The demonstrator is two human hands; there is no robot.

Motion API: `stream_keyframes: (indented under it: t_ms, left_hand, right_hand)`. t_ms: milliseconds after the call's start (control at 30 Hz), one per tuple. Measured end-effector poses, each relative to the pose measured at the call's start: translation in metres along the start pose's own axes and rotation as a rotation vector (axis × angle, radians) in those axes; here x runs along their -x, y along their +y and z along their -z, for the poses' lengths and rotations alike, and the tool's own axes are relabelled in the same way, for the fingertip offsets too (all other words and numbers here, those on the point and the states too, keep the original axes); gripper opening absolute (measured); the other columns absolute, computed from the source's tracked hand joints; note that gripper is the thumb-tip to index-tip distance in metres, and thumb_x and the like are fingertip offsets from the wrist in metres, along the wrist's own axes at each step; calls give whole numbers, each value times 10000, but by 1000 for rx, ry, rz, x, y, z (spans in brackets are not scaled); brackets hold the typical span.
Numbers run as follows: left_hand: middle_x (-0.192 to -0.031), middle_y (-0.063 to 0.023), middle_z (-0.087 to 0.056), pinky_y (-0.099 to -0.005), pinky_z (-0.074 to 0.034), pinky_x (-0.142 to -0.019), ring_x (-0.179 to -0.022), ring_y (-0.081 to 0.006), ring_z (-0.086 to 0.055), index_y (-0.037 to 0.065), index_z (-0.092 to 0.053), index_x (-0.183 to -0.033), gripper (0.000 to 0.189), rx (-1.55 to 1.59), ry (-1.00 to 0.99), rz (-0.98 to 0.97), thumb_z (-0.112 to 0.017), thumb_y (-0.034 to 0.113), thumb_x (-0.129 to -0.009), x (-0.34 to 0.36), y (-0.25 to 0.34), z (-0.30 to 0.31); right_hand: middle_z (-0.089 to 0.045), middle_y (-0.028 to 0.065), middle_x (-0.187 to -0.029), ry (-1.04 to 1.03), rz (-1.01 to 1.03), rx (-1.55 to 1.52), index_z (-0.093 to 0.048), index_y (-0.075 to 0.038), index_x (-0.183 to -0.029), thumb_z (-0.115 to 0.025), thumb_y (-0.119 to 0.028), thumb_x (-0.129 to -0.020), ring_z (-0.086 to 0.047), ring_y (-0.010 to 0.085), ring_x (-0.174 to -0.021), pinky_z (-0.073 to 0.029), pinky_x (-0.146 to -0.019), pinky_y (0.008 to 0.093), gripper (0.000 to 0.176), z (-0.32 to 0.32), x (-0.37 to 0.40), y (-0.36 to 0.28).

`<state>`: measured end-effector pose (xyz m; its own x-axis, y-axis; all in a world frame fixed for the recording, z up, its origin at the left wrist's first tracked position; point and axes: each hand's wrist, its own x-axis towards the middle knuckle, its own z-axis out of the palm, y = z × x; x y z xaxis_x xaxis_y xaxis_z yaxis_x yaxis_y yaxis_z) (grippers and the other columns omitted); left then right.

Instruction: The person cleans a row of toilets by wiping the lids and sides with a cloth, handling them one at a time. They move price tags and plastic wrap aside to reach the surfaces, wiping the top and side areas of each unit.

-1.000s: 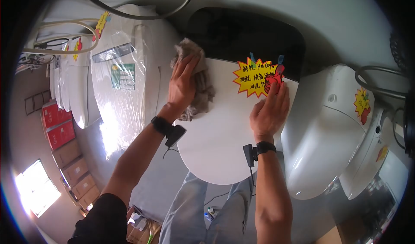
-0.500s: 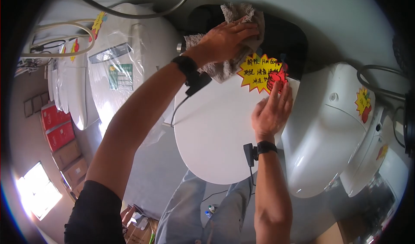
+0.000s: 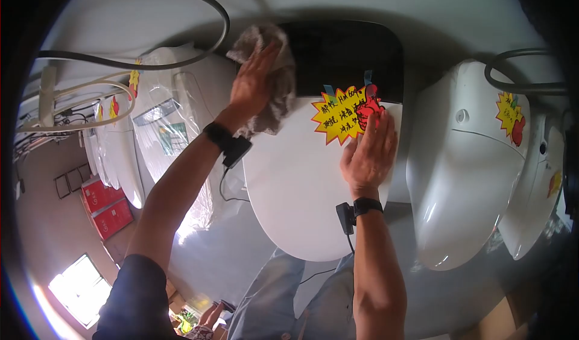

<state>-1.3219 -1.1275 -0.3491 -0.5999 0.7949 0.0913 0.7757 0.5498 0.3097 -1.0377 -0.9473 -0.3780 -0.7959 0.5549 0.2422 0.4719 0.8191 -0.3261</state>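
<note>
A toilet with a white lid [image 3: 295, 183] and a glossy black rear panel [image 3: 344, 53] fills the middle. My left hand [image 3: 253, 84] presses a grey-brown cloth [image 3: 277, 93] against the panel's left end, where the cloth hangs over the edge. A yellow starburst tag [image 3: 338, 116] with handwriting and a red figure lies across the border of panel and lid, taped at its top. My right hand [image 3: 371, 153] rests with fingers stretched out on the lid, its fingertips over the tag's red right part. Both wrists wear black bands with small cabled devices.
White toilets with yellow tags stand on the right [image 3: 464, 183]; others, wrapped in clear plastic [image 3: 175, 123], are on the left. Grey hoses loop at the upper left [image 3: 226, 29] and upper right. Red boxes [image 3: 111, 213] are stacked at far left. Another person's hand shows at the lower left.
My left hand and the cloth have moved left across the black panel to its left end. My right hand stays at the tag. The view has shifted slightly.
</note>
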Motion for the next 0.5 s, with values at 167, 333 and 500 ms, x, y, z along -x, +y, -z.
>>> stream_keyframes:
  t_ms: [167,333,500]
  left_hand:
    - [-1775,-83,-352,-515,-360,-1289,-1621,-342,-358,124,-387,-1684,737,-106,-1,-185,-675,359,-1048,-82,69,-26]
    - [-1772,-38,-367,-470,-394,-1276,-1628,-302,-361,159,-408,-1681,777,-99,-37,-537,-692,478,-1032,-125,101,-43]
    - [-1761,-37,-387,-469,-384,-1288,-1616,-311,-377,166,-424,-1676,720,-183,-48,-551,-697,354,-1037,-124,79,-36]
  right_hand:
    - [-478,234,-1657,-18,9,6,-469,-37,-1590,-609,-260,-943,-441,411,-1554,-373,-1262,568,699,0,0,2]
    - [-482,239,-1654,-16,20,17,-475,-33,-1588,-611,-248,-943,-447,415,-1548,-373,-1260,569,693,1,0,1]
    - [-484,245,-1652,-14,13,16,-481,-32,-1582,-620,-228,-939,-448,415,-1547,-374,-1258,568,687,2,-4,1]
